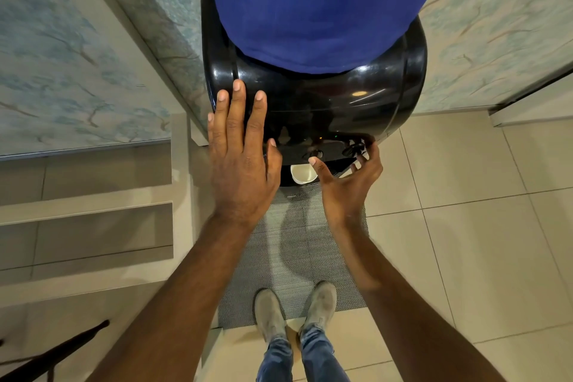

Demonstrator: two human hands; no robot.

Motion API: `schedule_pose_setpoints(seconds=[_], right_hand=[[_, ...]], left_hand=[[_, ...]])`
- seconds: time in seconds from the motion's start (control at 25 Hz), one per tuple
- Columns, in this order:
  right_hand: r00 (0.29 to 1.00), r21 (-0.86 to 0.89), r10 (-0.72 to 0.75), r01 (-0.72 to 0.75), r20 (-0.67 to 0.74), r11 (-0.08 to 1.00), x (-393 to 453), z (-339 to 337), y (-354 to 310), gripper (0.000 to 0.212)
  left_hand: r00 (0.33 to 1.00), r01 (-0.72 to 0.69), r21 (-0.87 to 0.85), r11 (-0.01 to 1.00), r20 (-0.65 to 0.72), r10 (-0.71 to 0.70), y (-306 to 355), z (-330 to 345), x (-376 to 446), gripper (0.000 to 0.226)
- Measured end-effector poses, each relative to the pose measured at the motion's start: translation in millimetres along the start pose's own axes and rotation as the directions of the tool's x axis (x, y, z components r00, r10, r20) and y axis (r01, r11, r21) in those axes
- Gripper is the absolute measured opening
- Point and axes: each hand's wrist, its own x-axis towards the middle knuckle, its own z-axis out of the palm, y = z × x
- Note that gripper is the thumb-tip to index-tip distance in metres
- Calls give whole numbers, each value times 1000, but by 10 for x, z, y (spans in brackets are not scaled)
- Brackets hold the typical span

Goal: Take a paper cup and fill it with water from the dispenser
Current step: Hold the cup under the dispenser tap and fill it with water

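A black water dispenser [328,108] stands in front of me, with a blue bottle cover [319,6] on top. A white paper cup [302,173] sits upright in the dispenser's recess, below the taps [353,148]. My left hand [240,158] lies flat, fingers spread, on the dispenser's left top front. My right hand [347,180] hangs open just right of the cup, thumb near its rim, fingertips up by the right tap. Whether the fingers touch the tap is unclear. Neither hand holds the cup.
A grey mat [294,254] lies on the beige tiled floor before the dispenser, and my two shoes [294,310] stand at its near edge. Beige shelves [86,211] sit to the left. Patterned walls flank the dispenser. A dark rod [55,350] crosses the bottom left.
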Motion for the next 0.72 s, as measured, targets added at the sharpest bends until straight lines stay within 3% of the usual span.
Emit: schedule_pose_setpoints(seconds=[0.72], right_hand=[[996, -65, -40, 36, -75, 997, 131, 52, 41, 110]], left_hand=[[1000, 4, -9, 1000, -1, -4, 20, -19, 2, 67]])
